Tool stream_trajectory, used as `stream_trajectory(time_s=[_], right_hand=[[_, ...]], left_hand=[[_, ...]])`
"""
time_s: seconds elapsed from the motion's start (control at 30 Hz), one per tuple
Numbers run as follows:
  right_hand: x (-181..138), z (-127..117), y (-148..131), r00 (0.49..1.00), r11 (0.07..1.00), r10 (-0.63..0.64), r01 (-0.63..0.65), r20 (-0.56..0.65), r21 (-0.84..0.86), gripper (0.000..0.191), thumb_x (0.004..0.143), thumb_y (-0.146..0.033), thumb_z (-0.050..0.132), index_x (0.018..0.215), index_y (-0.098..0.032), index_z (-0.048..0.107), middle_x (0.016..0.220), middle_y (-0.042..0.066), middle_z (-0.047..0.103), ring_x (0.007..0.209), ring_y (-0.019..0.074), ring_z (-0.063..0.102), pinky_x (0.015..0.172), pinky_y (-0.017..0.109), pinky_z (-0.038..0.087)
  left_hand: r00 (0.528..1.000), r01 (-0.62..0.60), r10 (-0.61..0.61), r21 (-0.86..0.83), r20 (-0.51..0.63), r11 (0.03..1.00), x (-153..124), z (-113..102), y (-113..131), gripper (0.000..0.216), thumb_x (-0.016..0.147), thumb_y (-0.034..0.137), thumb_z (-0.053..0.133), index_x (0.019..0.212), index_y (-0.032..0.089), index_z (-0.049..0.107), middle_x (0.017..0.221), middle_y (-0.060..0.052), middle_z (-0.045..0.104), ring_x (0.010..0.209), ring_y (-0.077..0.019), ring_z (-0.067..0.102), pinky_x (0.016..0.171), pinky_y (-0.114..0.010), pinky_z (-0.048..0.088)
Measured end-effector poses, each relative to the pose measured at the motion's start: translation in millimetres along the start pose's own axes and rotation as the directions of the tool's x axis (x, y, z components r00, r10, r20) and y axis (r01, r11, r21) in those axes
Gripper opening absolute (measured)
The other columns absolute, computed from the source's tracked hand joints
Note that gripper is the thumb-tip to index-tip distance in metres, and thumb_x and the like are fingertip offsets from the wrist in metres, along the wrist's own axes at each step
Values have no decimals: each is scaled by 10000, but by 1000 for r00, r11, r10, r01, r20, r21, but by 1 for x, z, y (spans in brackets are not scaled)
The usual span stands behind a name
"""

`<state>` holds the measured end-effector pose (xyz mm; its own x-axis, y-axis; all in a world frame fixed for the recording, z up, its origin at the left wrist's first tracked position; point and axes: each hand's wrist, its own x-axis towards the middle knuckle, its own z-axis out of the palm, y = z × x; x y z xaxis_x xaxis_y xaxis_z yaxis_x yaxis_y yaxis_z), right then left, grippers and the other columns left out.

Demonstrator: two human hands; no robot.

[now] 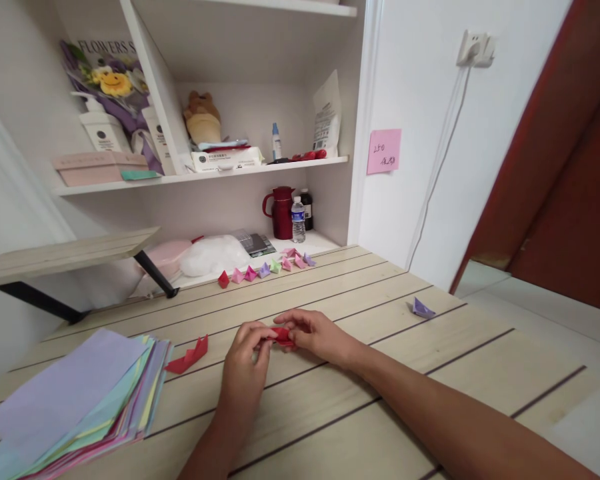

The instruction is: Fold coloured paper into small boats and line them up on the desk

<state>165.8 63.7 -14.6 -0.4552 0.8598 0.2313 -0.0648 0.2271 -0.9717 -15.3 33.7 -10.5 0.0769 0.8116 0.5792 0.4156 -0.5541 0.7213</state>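
Both my hands meet over the middle of the wooden table (360, 400). My left hand (245, 363) and my right hand (316, 335) pinch a small folded red paper piece (281, 335) between their fingertips, just above the tabletop. A finished red paper boat (189, 357) lies on the table to the left of my left hand. A stack of coloured paper sheets (75, 403) sits at the near left. A row of several small folded paper boats (267, 267) in red, pink, purple and green stands along the far edge.
A lone purple paper boat (423, 308) sits at the right of the table. Shelves behind hold a red jug (282, 212), a water bottle (298, 220), boxes and a plush toy. A pink sticky note (383, 151) hangs on the wall.
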Motion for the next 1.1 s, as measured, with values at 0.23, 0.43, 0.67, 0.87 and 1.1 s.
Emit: stream_trajectory(time_s=[0.23, 0.43, 0.67, 0.87, 1.1], right_hand=[[-3, 1, -9, 1000, 994, 6, -7, -4, -107, 150, 804, -315, 661, 793, -165, 669, 571, -49, 555, 489, 83, 449, 483, 200, 344], [-3, 2, -12, 986, 964, -47, 3, -161, -265, 147, 850, -299, 579, 789, -186, 652, 584, -31, 577, 511, 115, 467, 513, 228, 347], [-3, 8, -16, 958, 913, -146, 35, -246, -407, 15, 789, -217, 655, 789, -209, 667, 609, -35, 571, 560, 121, 454, 564, 236, 333], [-2, 7, -7, 979, 960, -88, 34, -182, -277, 100, 815, -266, 642, 904, -220, 649, 538, -74, 514, 475, 99, 460, 482, 202, 354], [2, 3, 6, 989, 995, 44, -56, -142, -78, 215, 822, -392, 625, 925, -205, 598, 544, -66, 594, 385, 113, 578, 376, 182, 403]], left_hand=[[999, 39, -38, -23, 38, 999, -3, 3, 7, 250, 831, 190, 575, 1051, 273, 660, 1022, -34, 640, 877, -176, 630, 823, -331, 500], [976, 218, -219, -112, -4, 970, -2, 6, -3, 520, 847, 400, 609, 1309, 236, 436, 1249, -110, 506, 934, -181, 624, 801, -346, 508], [923, 368, -317, -261, 219, 892, -1, 6, 6, 435, 793, 391, 648, 1164, 188, 545, 931, -33, 629, 721, -147, 643, 731, -321, 527], [911, 404, -352, -289, 217, 868, 1, 6, 14, 358, 785, 351, 621, 1100, 181, 592, 804, 4, 629, 713, -146, 647, 665, -269, 512], [919, 385, -344, -258, 190, 886, 1, 7, 9, 372, 787, 328, 607, 1126, 186, 664, 803, -8, 677, 683, -145, 650, 651, -263, 514]])
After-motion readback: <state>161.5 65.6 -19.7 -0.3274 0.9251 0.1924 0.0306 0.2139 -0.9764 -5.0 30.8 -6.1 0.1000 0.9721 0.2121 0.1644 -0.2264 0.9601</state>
